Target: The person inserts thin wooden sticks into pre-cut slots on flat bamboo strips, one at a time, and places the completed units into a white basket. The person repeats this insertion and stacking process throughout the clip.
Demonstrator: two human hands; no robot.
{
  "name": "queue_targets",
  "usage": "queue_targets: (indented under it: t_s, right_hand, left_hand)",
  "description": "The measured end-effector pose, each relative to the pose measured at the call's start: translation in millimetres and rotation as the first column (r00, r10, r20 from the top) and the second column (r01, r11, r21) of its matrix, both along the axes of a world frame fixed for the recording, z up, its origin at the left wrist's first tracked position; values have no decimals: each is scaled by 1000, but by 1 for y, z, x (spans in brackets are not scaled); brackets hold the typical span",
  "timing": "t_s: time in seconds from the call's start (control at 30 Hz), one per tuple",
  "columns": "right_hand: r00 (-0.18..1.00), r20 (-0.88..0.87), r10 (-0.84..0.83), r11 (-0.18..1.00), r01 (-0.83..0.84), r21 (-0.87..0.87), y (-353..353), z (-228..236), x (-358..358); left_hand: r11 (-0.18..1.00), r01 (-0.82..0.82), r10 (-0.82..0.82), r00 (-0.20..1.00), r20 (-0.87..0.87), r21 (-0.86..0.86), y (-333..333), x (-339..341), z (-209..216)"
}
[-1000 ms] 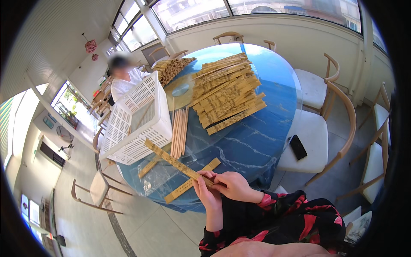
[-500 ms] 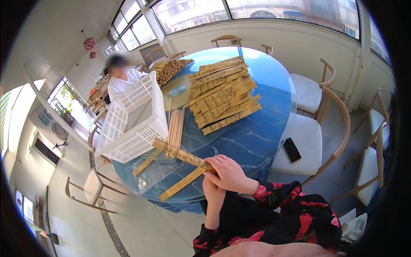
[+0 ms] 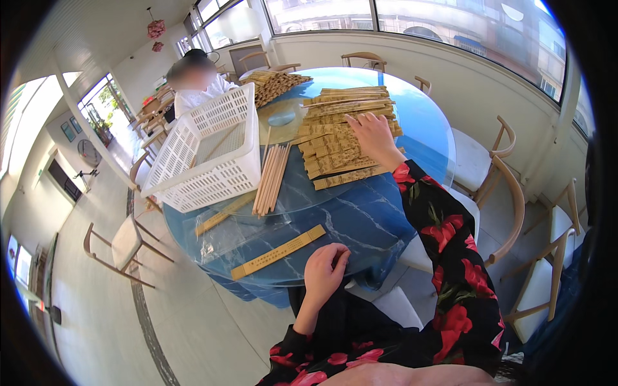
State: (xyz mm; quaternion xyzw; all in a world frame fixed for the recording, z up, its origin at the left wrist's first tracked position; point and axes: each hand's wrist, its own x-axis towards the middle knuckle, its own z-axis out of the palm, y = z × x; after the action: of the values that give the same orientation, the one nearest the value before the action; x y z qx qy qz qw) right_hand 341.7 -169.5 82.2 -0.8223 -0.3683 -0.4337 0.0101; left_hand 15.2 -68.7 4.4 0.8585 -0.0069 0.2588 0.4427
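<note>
My right hand (image 3: 373,136) reaches out over a broad stack of yellow-brown printed paper sleeves (image 3: 328,151), fingers stretched and touching its top. Close to the table's front edge, my left hand (image 3: 325,273) is curled into a loose fist, with nothing visible in it. Just beyond that hand, a single printed sleeve (image 3: 278,252) lies flat. A bundle of pale wooden chopsticks (image 3: 272,180) rests between the stack and a white slotted plastic basket (image 3: 215,183).
The round table has a blue marbled cloth (image 3: 351,225) under glass. Clear plastic film (image 3: 222,238) and another sleeve (image 3: 222,215) lie before the basket. At the far side are a second pile (image 3: 273,85) and a seated person (image 3: 192,90). Wooden chairs (image 3: 508,212) stand around.
Half a second ago both hands held a long printed sleeve over the front edge. My right hand has moved away to the stack; my left, now without that sleeve, stays near the edge.
</note>
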Motion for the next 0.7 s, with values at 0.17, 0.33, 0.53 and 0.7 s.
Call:
queue_targets:
  t_s: [0.17, 0.33, 0.53, 0.7]
  right_hand:
    - [996, 58, 68, 980, -78, 185, 26, 7, -7]
    - [853, -38, 521, 825, -492, 278, 69, -24, -94]
    - [540, -214, 814, 580, -781, 231, 83, -49, -144]
    - [444, -311, 840, 526, -807, 268, 78, -48, -146]
  left_hand:
    - [1000, -15, 15, 1000, -12, 20, 4, -3, 2]
    - [996, -18, 12, 997, 72, 83, 2, -5, 0]
    - [997, -71, 72, 995, 65, -12, 24, -16, 14]
    - [694, -647, 555, 761, 337, 316, 106, 3, 44]
